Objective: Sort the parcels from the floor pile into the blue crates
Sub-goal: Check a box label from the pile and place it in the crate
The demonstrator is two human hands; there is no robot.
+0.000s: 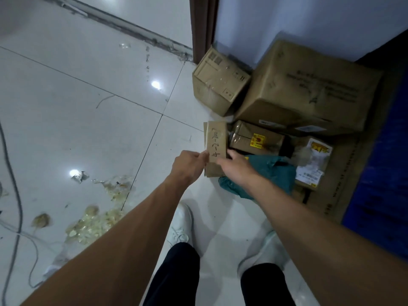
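A pile of parcels lies on the floor against the wall. At its near left edge is a small flat cardboard parcel (216, 140) with handwritten numbers on top. My left hand (189, 165) pinches its left edge, and my right hand (235, 167) grips its right side with fingers curled under it. Behind it lies a taped brown parcel (256, 138) with a yellow sticker. A teal plastic mailer (273, 173) lies under my right wrist. A blue crate (379, 173) stands at the right edge, only partly in view.
Two larger cartons, a small one (218, 85) and a big one (309, 87), are stacked against the wall. A labelled box (313, 164) sits on flattened cardboard (344, 177). Crumpled plastic wrap (97, 221) and a grey cable (17, 195) lie on the tiles at left. My white shoes stand below.
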